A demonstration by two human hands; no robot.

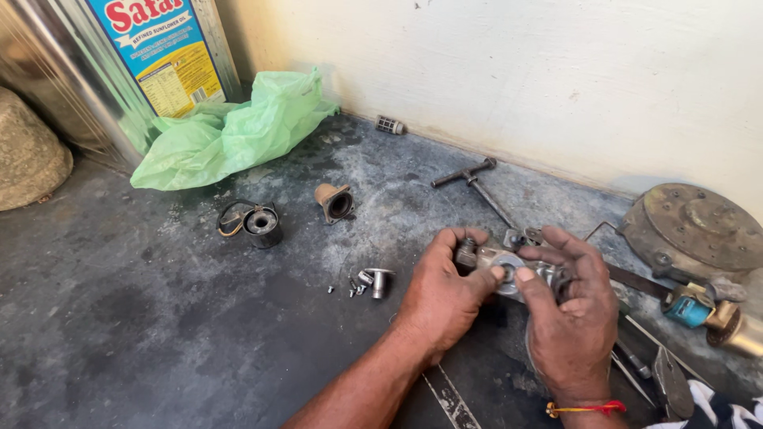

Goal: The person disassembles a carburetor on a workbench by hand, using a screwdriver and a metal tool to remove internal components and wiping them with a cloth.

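Metal valve body [509,266], near the T-handle wrench [475,181]: left hand [441,298] and right hand [568,314] both grasp it, fitting underway; steady alignment needed.

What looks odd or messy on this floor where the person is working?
Small screws and a short metal cylinder lie loose on the stained grey floor, beside the left hand. A crumpled green plastic bag sprawls by the wall. Both hands grip a worn metal part.

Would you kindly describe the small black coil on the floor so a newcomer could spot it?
Start at the green plastic bag by the wall. Just below it lies the black coil, a short cylinder with a looped wire; its brown flanged neighbour has none.
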